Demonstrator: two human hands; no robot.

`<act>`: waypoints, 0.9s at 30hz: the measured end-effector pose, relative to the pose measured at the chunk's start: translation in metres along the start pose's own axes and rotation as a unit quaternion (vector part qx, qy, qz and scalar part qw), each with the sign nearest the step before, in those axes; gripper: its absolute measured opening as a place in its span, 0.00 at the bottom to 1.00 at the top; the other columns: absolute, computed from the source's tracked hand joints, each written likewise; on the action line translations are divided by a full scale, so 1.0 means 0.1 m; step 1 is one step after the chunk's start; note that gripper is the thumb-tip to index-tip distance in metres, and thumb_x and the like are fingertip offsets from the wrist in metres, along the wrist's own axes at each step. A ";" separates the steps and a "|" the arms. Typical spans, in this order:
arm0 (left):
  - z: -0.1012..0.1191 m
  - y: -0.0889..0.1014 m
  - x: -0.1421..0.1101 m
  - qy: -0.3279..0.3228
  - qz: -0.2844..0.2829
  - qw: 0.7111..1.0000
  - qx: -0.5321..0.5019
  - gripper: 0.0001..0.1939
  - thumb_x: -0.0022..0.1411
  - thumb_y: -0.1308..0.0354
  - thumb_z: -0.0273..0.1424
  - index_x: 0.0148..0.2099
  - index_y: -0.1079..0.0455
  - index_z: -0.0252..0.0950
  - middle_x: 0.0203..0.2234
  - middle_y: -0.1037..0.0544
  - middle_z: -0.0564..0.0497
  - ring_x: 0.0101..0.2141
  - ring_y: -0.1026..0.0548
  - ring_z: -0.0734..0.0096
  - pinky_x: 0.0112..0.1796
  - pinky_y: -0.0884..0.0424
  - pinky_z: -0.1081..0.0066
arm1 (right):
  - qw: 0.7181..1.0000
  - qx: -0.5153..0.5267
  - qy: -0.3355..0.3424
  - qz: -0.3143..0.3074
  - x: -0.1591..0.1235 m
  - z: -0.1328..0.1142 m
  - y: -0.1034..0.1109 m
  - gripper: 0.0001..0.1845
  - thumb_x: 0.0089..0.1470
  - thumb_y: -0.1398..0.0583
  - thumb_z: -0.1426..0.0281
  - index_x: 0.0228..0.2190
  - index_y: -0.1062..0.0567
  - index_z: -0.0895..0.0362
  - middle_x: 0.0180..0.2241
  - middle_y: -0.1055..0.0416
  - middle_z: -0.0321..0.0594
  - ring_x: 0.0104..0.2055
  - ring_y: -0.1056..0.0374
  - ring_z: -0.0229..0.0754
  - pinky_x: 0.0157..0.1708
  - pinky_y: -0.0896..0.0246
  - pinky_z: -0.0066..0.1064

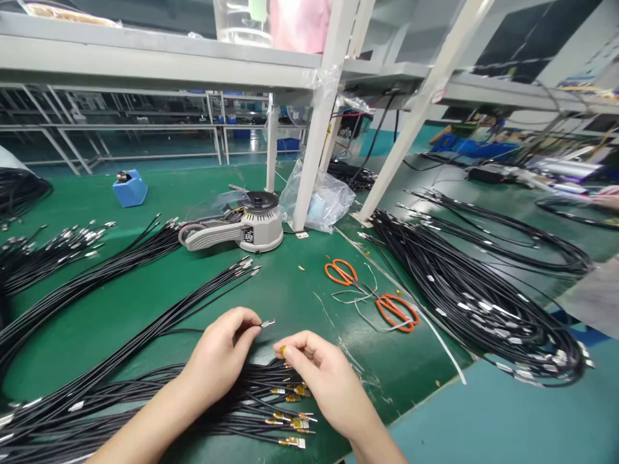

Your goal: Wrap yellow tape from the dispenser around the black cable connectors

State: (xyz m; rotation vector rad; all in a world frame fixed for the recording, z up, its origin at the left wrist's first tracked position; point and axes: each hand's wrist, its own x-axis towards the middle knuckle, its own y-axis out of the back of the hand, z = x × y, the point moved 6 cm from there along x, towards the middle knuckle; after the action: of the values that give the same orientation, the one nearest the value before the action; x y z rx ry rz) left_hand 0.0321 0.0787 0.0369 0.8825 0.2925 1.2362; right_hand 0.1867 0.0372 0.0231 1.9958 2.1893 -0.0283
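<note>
My left hand [218, 351] pinches a black cable just behind its small metal end [267, 323], which points right. A short gap away, my right hand [325, 377] has a small piece of amber tape [282, 351] between thumb and forefinger. Under both hands lies a bundle of black cables [246, 412], several of whose metal ends carry amber tape [300, 423]. To the left, another cable bundle [193, 298] lies slantwise with its bare metal ends towards the back.
A grey tape dispenser [261, 225] stands behind the hands on the green table [300, 290]. Two orange-handled scissors [355, 277] lie at the right beside loose white strands. Coiled black cables [449, 290] lie further right, past the shelf posts [319, 129]. A blue holder [130, 189] stands back left.
</note>
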 end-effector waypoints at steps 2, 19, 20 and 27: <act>0.08 0.10 -0.14 -0.009 0.059 0.997 -0.048 0.04 0.62 0.49 0.28 0.36 0.33 0.40 0.30 0.25 0.55 0.33 0.27 0.73 0.35 0.31 0.73 | 1.000 0.008 -0.010 0.011 -0.02 -0.05 -0.05 0.10 0.52 0.41 0.64 0.31 0.23 0.57 0.32 0.23 0.41 0.36 0.29 0.44 0.39 0.37 0.32; 0.32 0.22 -0.45 -0.206 0.157 0.965 -0.049 0.12 0.61 0.50 0.18 0.41 0.33 0.39 0.31 0.24 0.50 0.33 0.26 0.71 0.35 0.29 0.70 | 0.982 0.165 -0.090 -0.017 -0.06 -0.14 -0.35 0.16 0.37 0.32 0.59 0.19 0.28 0.58 0.24 0.23 0.40 0.26 0.29 0.38 0.31 0.36 0.29; 0.32 0.23 -0.46 -0.215 0.163 0.962 -0.038 0.12 0.61 0.51 0.18 0.41 0.33 0.39 0.31 0.24 0.50 0.33 0.26 0.71 0.35 0.29 0.70 | 0.982 0.164 -0.093 -0.013 -0.06 -0.14 -0.35 0.16 0.37 0.32 0.59 0.19 0.28 0.58 0.24 0.23 0.39 0.26 0.29 0.38 0.30 0.36 0.29; 0.35 0.24 -0.49 -0.256 0.180 0.950 0.010 0.16 0.61 0.51 0.17 0.47 0.34 0.38 0.34 0.23 0.46 0.34 0.28 0.69 0.34 0.28 0.68 | 0.984 0.144 -0.106 0.014 -0.01 -0.14 -0.38 0.16 0.36 0.32 0.60 0.18 0.28 0.58 0.21 0.24 0.38 0.23 0.31 0.37 0.28 0.37 0.28</act>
State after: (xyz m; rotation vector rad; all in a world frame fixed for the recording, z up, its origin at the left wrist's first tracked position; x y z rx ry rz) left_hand 0.0210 0.0206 0.0645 1.2767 -0.2864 1.2831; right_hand 0.1479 0.0339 0.0330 2.0519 2.1188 -0.5577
